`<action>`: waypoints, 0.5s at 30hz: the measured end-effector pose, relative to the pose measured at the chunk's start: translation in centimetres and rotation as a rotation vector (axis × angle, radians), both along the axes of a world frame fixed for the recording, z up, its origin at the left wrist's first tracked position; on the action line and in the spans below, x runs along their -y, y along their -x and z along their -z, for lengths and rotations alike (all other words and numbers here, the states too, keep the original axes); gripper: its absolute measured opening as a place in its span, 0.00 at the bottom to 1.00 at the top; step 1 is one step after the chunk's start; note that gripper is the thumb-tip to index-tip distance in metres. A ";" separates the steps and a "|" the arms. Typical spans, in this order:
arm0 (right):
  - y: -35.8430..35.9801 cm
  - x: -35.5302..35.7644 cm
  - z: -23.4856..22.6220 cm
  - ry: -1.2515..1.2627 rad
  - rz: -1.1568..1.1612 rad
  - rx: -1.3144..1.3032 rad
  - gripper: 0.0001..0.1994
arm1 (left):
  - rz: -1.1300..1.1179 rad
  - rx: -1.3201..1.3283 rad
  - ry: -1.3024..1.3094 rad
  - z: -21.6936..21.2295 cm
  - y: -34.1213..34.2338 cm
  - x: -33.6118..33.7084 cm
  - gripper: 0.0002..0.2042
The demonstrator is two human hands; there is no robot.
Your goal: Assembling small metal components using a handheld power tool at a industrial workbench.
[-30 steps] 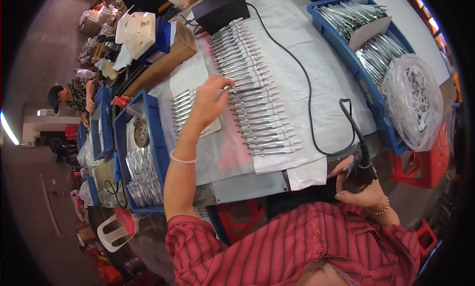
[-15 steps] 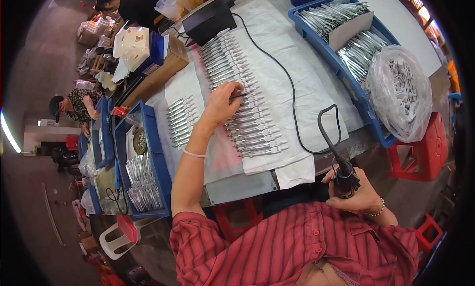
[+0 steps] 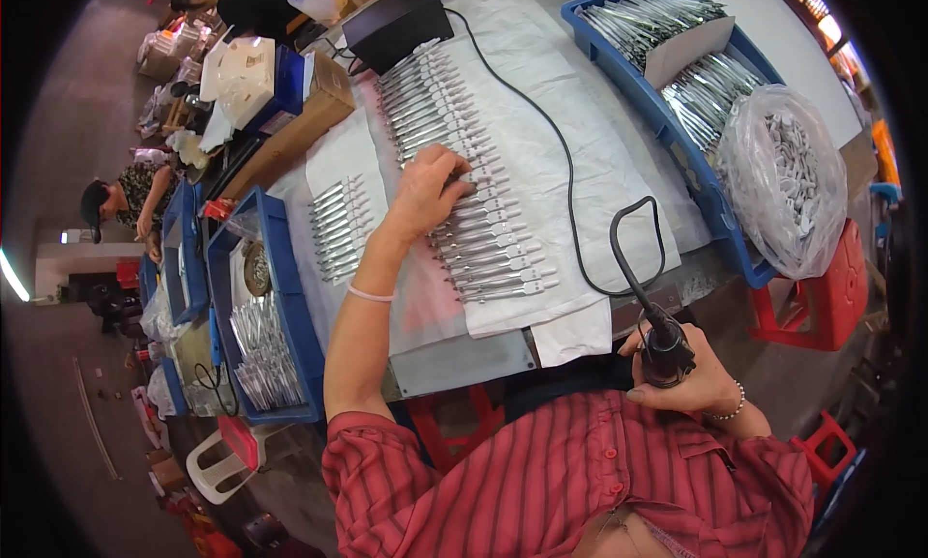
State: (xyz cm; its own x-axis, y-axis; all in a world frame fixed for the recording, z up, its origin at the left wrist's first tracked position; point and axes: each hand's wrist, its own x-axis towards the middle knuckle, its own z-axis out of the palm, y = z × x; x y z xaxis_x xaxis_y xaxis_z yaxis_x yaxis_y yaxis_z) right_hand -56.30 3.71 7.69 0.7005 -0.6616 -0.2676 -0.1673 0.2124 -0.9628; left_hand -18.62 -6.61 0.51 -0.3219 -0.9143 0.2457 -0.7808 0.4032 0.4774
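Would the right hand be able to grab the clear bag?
Probably not: the right hand is wrapped around a black tool, though nothing seems to block the way to the clear bag.

Shirt [image 3: 503, 490] red w/ dk vert. stripes, btn. front; two round red btns [image 3: 610, 454] visible, flapped pocket [image 3: 710, 449] on R chest. L sleeve [image 3: 372, 461] loose, ends approx. at elbow. L wrist: thin pale-pink band [image 3: 370, 294], plain. R wrist: bracelet [image 3: 739, 401] of small lt.-coloured beads. Thin necklace [image 3: 611, 513] at open collar, detail too small to tell. L fingers [image 3: 447, 158] & R fingers [image 3: 646, 396] bare.
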 end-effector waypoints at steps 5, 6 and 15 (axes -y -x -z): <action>-0.4 -0.6 0.3 -0.052 0.051 0.040 0.22 | -0.148 -0.101 0.270 -1.3 0.1 -1.6 0.09; -0.5 -0.8 0.1 -0.073 0.039 0.013 0.22 | -0.166 -0.123 0.248 -2.4 1.0 -2.4 0.09; -0.7 -1.6 2.1 -0.055 0.017 -0.116 0.24 | -0.396 -1.252 -0.586 -3.0 12.4 -19.5 0.15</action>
